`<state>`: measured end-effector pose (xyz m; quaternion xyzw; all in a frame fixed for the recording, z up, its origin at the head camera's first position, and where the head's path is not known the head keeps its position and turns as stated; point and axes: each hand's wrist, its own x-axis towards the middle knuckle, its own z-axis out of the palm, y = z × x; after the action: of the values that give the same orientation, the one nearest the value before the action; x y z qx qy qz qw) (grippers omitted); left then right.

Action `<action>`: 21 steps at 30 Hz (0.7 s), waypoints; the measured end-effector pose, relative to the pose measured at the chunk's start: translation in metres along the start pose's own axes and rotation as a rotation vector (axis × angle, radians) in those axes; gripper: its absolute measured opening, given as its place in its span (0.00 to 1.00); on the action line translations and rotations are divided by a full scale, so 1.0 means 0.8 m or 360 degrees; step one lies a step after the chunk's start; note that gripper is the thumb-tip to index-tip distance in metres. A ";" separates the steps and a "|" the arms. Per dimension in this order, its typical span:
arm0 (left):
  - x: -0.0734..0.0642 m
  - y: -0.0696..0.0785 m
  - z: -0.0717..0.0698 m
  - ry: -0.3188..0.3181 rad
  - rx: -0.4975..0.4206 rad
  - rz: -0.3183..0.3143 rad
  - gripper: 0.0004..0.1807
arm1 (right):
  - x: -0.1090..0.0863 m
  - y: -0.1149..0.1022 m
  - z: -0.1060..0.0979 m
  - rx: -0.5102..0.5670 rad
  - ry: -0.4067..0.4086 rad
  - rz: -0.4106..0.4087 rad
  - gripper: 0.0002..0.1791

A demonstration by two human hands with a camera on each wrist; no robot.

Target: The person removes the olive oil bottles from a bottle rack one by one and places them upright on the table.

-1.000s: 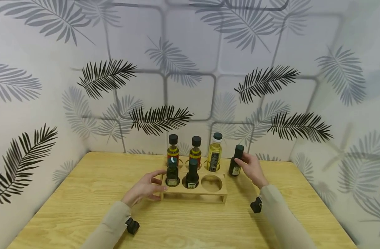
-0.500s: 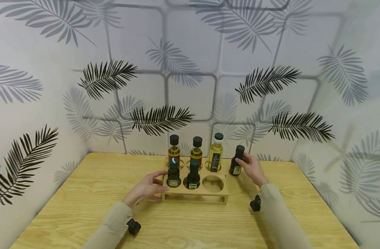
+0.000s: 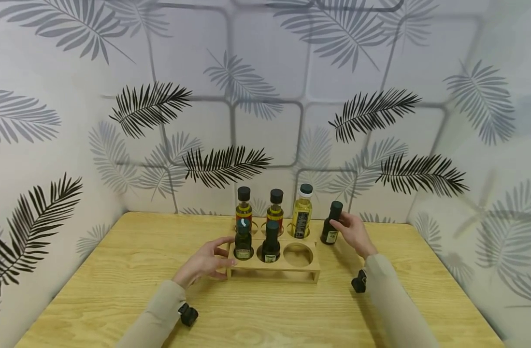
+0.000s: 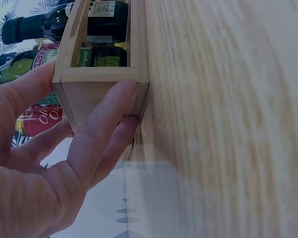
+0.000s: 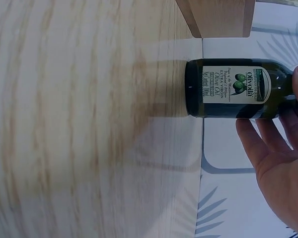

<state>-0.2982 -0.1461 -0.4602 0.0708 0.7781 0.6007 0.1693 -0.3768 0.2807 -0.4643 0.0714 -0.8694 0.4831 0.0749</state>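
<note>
My right hand point(image 3: 355, 233) grips a dark olive oil bottle point(image 3: 331, 230) around its upper part, to the right of the rack. In the right wrist view the bottle point(image 5: 233, 89) shows a white label with green olives, and its base is at the tabletop. My left hand point(image 3: 206, 261) rests on the left end of a two-tier wooden bottle rack point(image 3: 287, 265). In the left wrist view its fairly straight fingers lie against the end panel point(image 4: 89, 91). Two dark bottles point(image 3: 243, 241) point(image 3: 270, 244) stand in the front tier, left of an empty round hole point(image 3: 297, 254).
Behind them, the rear tier holds two red-labelled bottles point(image 3: 244, 210) point(image 3: 275, 212) and a yellow oil bottle point(image 3: 302, 212) with a white-ringed cap. The wooden table point(image 3: 265, 314) meets a leaf-patterned wall point(image 3: 265, 130) at the back.
</note>
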 end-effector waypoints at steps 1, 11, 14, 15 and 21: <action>0.000 0.000 0.000 -0.0002 0.0002 -0.0001 0.39 | 0.000 0.001 0.000 0.0007 -0.0007 0.0004 0.26; 0.002 -0.001 0.001 -0.0011 -0.0016 -0.0008 0.39 | 0.000 0.001 -0.005 0.0149 -0.0030 0.0010 0.28; 0.002 -0.001 0.001 -0.0004 -0.0005 -0.0013 0.39 | -0.004 0.000 -0.008 0.0198 -0.0015 0.0021 0.30; 0.003 -0.001 0.001 -0.0004 -0.0003 -0.0016 0.39 | -0.005 0.000 -0.009 0.0218 -0.0003 0.0024 0.30; 0.000 -0.001 -0.001 0.0005 -0.0017 -0.0026 0.39 | -0.014 -0.004 -0.011 0.0325 0.0129 0.0095 0.28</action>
<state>-0.2980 -0.1468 -0.4609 0.0627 0.7756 0.6037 0.1734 -0.3650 0.2871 -0.4597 0.0332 -0.8137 0.5736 0.0878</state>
